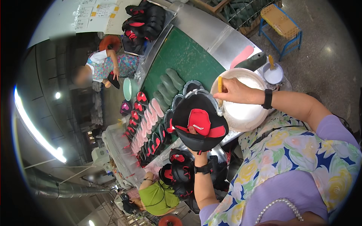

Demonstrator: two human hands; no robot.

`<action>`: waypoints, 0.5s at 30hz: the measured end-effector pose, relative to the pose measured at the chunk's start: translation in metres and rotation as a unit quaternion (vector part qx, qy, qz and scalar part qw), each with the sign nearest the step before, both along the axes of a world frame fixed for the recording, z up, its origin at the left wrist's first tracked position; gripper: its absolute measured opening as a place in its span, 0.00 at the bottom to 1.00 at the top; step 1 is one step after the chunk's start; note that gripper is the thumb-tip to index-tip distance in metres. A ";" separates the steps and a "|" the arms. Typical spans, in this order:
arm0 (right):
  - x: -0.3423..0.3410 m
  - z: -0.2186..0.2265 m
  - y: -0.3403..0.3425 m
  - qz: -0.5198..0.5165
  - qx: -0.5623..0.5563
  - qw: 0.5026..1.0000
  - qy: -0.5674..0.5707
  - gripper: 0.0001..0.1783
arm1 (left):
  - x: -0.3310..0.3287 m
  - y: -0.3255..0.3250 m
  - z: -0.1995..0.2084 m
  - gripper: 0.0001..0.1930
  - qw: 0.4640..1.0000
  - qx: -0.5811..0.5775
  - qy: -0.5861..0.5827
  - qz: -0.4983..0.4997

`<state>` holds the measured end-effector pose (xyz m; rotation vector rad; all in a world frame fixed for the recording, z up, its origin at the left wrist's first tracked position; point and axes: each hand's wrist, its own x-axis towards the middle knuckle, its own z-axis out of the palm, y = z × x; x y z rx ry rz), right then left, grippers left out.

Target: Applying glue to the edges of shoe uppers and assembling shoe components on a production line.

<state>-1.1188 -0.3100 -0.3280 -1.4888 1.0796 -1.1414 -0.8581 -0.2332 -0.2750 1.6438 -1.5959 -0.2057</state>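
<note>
My left hand [198, 154] is closed on a black shoe upper [181, 140] with red lining, its thumb on the red part. The upper's open edge faces up toward the brush, with a whitish coating along it. In my right hand [240, 91] is a brush with a yellow handle [220, 84], its bristle end against the upper's rim. Under that hand stands a wide pale basin [234, 122] of white liquid. Several red-and-black shoe uppers [181, 156] are piled just below my left hand.
A green belt [190, 51] carries rows of pink insoles [145, 126], dark green soles [171, 81] and shoe uppers. Beside the basin sits a small tub [274, 77] with another yellow-handled brush. Two co-workers, one in a green shirt [156, 197], are across the line. A blue-legged stool [281, 22] stands behind.
</note>
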 end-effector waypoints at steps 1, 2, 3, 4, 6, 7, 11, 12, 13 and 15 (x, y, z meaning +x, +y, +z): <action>0.002 0.001 0.002 0.001 0.001 1.000 -0.002 0.21 | -0.002 0.012 0.001 0.21 1.000 -0.001 0.001 0.002; 0.004 0.003 0.004 0.014 0.058 0.998 -0.034 0.21 | -0.006 0.010 -0.001 0.21 1.000 -0.002 0.002 0.004; 0.004 0.005 0.005 0.027 0.114 0.991 -0.067 0.20 | -0.009 0.002 -0.001 0.21 1.000 -0.003 0.003 0.005; 0.004 0.007 0.007 0.028 0.115 0.991 -0.068 0.20 | -0.012 0.004 -0.001 0.21 1.000 -0.004 0.004 0.008; 0.003 0.010 0.009 0.051 0.133 0.987 -0.076 0.20 | -0.017 0.004 0.002 0.21 1.000 -0.005 0.006 0.012; 0.004 0.012 0.011 0.051 0.133 0.987 -0.077 0.20 | -0.018 0.003 0.004 0.21 1.000 -0.007 0.007 0.013; 0.001 0.020 0.017 0.089 0.149 0.982 -0.074 0.20 | -0.003 -0.011 -0.006 0.22 0.977 -0.157 -0.112 -0.091; 0.001 0.021 0.017 0.099 0.164 0.977 -0.088 0.20 | -0.005 -0.012 -0.003 0.22 0.972 -0.160 -0.133 -0.113; 0.000 0.021 0.016 0.099 0.164 0.977 -0.090 0.20 | -0.007 -0.014 0.001 0.21 0.965 -0.162 -0.153 -0.136; -0.002 0.019 0.014 0.084 0.148 0.974 -0.153 0.19 | -0.001 -0.014 0.004 0.21 0.988 -0.082 -0.024 -0.129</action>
